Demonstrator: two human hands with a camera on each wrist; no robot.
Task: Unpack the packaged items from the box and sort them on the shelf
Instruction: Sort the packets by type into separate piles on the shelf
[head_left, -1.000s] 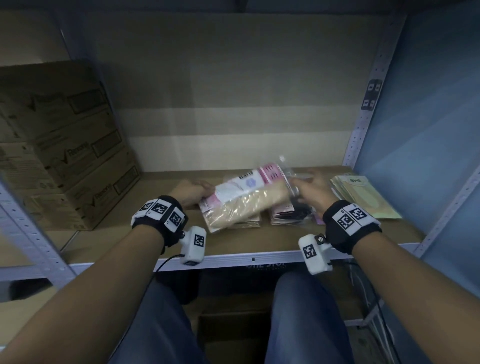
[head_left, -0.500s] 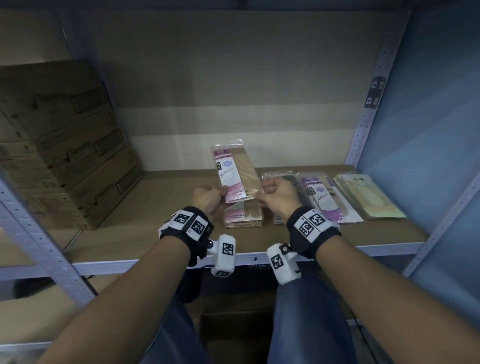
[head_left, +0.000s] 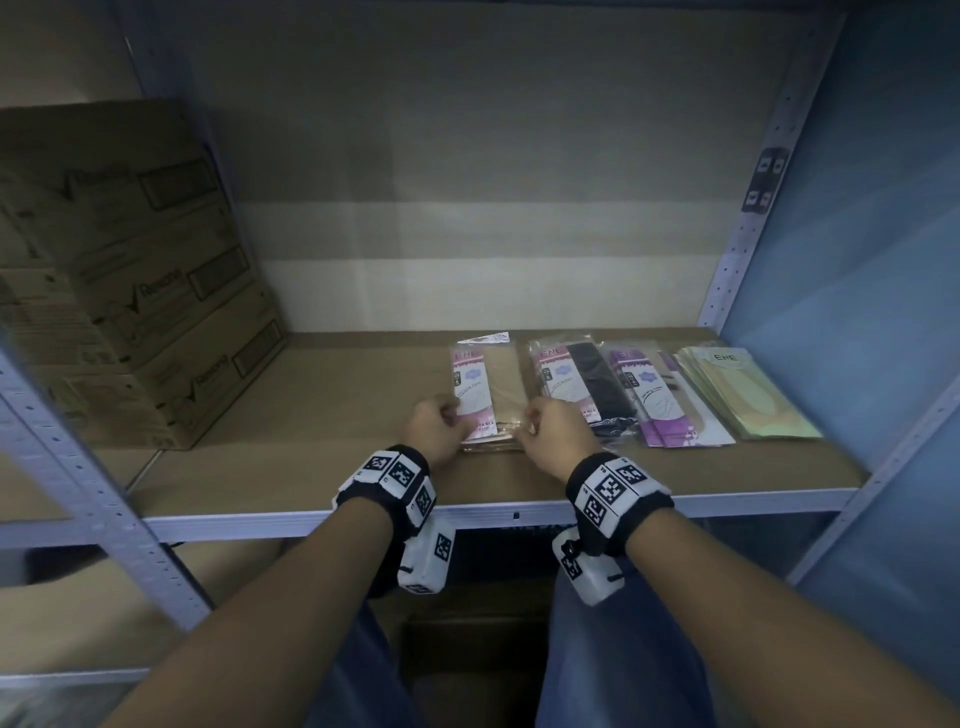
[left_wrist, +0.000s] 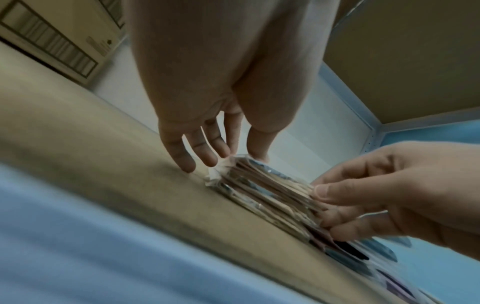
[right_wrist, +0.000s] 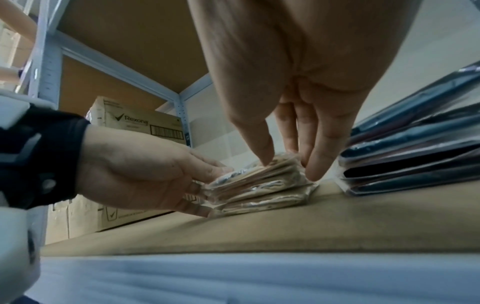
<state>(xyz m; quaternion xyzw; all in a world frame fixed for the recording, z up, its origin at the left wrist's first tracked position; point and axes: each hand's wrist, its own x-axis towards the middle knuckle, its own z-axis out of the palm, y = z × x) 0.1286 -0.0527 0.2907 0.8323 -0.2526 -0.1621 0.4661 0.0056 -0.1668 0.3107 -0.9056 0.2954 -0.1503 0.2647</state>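
A stack of beige packets with pink-and-white labels lies flat on the shelf board, left of the other piles. My left hand pinches its near left corner, thumb on top and fingers down the side. At the near right corner my right hand pinches the same stack, thumb on top and fingers against the right side. In the right wrist view the beige stack shows several thin layers.
Right of the beige stack lie a pile of dark packets, a purple-labelled pile and a pale green pile. Stacked cardboard cartons fill the shelf's left end. An open box sits below between my knees.
The beige packet, held tilted and then upright above the pile, now lies flat on the beige stack. Both hands have come down to its near corners.
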